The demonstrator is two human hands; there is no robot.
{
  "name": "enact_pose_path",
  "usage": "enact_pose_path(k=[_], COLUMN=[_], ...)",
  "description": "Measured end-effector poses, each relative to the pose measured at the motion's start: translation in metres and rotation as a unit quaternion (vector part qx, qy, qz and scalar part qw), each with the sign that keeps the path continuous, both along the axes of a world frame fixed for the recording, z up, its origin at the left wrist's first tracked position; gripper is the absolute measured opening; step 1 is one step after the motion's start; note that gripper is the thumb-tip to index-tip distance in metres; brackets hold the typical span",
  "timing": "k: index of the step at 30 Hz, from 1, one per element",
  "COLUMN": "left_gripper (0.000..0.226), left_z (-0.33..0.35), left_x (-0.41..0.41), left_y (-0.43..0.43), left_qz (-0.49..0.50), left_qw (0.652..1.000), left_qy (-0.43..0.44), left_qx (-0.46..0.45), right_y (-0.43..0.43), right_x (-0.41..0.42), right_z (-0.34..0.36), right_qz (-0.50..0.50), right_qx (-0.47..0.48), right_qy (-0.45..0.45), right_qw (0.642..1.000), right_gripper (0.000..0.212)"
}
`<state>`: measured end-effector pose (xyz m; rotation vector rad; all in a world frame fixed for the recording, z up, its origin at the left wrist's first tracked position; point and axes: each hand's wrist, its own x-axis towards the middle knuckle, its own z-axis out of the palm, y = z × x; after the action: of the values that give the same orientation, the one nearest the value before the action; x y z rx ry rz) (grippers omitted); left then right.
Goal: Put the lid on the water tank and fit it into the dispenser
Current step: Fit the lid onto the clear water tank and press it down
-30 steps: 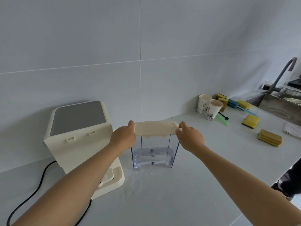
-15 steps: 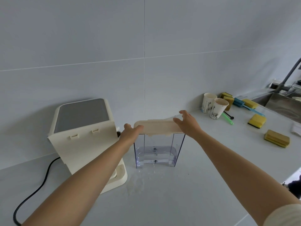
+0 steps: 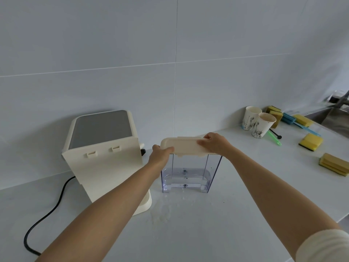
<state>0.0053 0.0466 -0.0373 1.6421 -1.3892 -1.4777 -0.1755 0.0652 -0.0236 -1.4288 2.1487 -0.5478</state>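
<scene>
A clear plastic water tank (image 3: 188,173) stands upright on the white counter, with a little water at its bottom. A cream lid (image 3: 184,146) lies across its top rim. My left hand (image 3: 160,154) grips the lid's left end, thumb on top. My right hand (image 3: 215,143) lies on top of the lid's right end, fingers curled over it. The cream water dispenser (image 3: 105,159) stands just left of the tank, its flat back panel with two clips facing me.
A black power cord (image 3: 47,212) trails left from the dispenser. Spilled water (image 3: 166,208) wets the counter in front of the tank. Two paper cups (image 3: 256,121), several yellow sponges (image 3: 309,141), brushes and a sink (image 3: 336,118) sit at the right.
My right hand moved from the lid's far right end onto its top. The lid has settled lower onto the tank rim, my left hand staying at its left end.
</scene>
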Motion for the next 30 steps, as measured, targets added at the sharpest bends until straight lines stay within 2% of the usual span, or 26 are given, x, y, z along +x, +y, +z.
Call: enact_pose_path(k=[4,9,15,23,30], left_gripper=[0.038,0.049,0.047,0.043,0.043], left_z=[-0.001,0.000,-0.001,0.000,0.005], left_x=[-0.001,-0.003,-0.010,-0.021,-0.028], left_y=[0.000,-0.005,-0.015,-0.027,-0.028], left_qz=[0.028,0.047,0.065,0.072,0.064], left_qw=[0.999,0.997,0.993,0.989,0.988], left_qy=[0.039,0.065,0.086,0.093,0.100], left_qx=[-0.005,-0.019,-0.053,-0.084,-0.098], right_y=[0.002,0.011,0.024,0.038,0.042], right_x=[-0.002,-0.005,-0.003,0.003,0.021], right_z=[0.001,0.004,0.007,0.007,0.002], right_qz=[0.004,0.003,-0.009,-0.027,-0.020], right_qx=[0.003,0.004,0.028,0.065,0.076], right_qy=[0.015,0.029,0.053,-0.037,-0.120], right_qw=[1.000,1.000,0.998,0.997,0.990], right_gripper=[0.042,0.045,0.049,0.042,0.046])
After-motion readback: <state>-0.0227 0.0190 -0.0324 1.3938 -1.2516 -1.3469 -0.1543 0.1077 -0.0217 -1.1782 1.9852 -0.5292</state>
